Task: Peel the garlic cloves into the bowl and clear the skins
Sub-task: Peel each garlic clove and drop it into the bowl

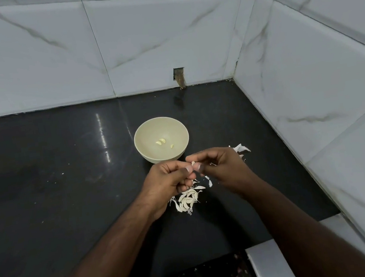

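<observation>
Head view: left hand [170, 176] and right hand [222, 168] pinch one garlic clove [193, 163] between curled fingertips, just before the cream bowl [147, 129] holding three peeled cloves [160, 142]. Skins [187, 198] lie heaped beneath on the black counter [45, 189], likely dropped there for later clearing.

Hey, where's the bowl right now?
In the head view, the bowl sits mid-counter, just beyond both hands, left hand and right hand.

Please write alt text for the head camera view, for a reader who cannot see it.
Two hands, left hand and right hand, pinch a garlic clove above a black counter. Behind them a cream bowl holds three peeled cloves; loose skins lie beneath the hands.
</observation>
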`<state>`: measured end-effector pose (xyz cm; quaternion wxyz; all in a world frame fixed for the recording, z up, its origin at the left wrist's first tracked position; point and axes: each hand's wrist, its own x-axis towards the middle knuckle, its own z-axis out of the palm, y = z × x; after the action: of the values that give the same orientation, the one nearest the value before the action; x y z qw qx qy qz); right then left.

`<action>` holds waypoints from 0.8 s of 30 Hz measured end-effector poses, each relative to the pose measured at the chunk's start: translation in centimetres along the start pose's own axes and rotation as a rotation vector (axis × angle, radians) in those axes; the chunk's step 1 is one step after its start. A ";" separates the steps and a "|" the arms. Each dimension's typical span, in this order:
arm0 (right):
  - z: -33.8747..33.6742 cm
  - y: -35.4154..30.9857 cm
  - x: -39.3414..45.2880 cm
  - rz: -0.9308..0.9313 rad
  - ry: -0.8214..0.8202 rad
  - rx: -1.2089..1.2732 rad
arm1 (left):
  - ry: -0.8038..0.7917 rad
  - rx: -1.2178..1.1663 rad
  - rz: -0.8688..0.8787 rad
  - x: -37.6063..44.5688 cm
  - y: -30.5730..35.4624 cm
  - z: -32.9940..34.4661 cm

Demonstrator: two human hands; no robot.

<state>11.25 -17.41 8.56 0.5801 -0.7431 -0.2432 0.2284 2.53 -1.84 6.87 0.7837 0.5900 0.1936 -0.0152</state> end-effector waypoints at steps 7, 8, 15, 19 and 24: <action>0.9 0.1 0.1 0.018 0.030 0.178 | 0.083 0.032 -0.035 0.2 0.0 -0.6; 1.0 0.1 0.1 0.028 0.055 0.185 | 0.122 0.067 0.010 0.3 -0.1 -0.6; 1.7 -0.8 -0.2 0.017 0.115 0.193 | 0.044 -0.069 0.091 0.3 0.3 -0.3; 1.9 -1.2 -0.4 0.008 0.079 0.167 | 0.067 -0.125 0.095 0.4 0.4 -0.5; 1.9 -1.4 -0.3 0.000 0.144 0.130 | 0.067 -0.118 0.088 0.3 0.5 -0.7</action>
<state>9.73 -15.86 9.50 0.6430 -0.7185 -0.1853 0.1896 2.73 -0.94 7.05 0.8100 0.5510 0.1942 0.0503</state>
